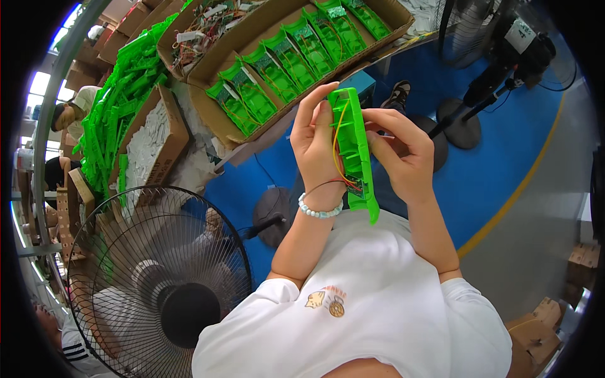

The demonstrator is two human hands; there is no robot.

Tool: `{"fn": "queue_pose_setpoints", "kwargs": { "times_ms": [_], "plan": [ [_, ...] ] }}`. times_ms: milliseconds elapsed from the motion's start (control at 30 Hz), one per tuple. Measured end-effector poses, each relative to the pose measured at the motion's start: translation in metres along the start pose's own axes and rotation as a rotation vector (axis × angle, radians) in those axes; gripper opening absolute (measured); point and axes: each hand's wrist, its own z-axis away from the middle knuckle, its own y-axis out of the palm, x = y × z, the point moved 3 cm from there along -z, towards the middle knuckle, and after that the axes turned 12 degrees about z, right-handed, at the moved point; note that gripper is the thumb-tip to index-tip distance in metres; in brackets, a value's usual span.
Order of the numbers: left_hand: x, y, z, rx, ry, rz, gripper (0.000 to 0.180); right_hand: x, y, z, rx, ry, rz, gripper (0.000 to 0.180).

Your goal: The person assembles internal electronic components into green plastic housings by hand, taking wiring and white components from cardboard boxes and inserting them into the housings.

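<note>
Centrally, a green housing (359,142), a long shallow plastic shell, is held up in front of the person's white shirt (391,296), its long side running roughly up and down the view. The left hand (315,142) is closed on its left edge near the upper end, thumb and fingers bent around it. The right hand (403,154) is partly curled, fingertips at the housing's right edge; whether they pinch anything cannot be determined.

A yellow wire (336,135) bows along the open left side of the housing, down to a small circuit board (354,184) near the lower end, where red wiring also shows. A beaded bracelet (320,211) sits on the left wrist.

Beyond the hands stands a cardboard box (203,113) with a row of similar green housings (293,68), several showing boards and wires. Loose wiring (211,28) lies in the neighbouring carton. Further left are a heap of green plastic parts (120,101) and a carton of white pieces (148,142). A black fan (190,314) occupies the lower left, apart from both hands.
</note>
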Motion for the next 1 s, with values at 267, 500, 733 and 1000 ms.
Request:
{"fn": "queue_pose_setpoints", "kwargs": {
  "times_ms": [267, 500, 733, 1000],
  "plan": [
    [0.011, -0.015, -0.005, -0.036, -0.064, 0.041, 0.022, -0.011, -0.001, 0.002, 0.013, -0.057, 0.243, 0.03],
    [0.032, -0.012, -0.009, -0.073, -0.071, 0.054, 0.021, -0.037, -0.008, 0.0, -0.207, 0.07, 0.379, 0.023],
    [0.05, -0.016, -0.022, 0.062, -0.075, -0.165, 0.027, -0.06, -0.021, -0.005, -0.306, 0.311, 0.057, 0.02],
    [0.06, -0.011, -0.031, -0.007, -0.144, -0.287, 0.022, -0.075, -0.029, -0.009, -0.254, 0.374, 0.026, 0.021]
  ]
}}
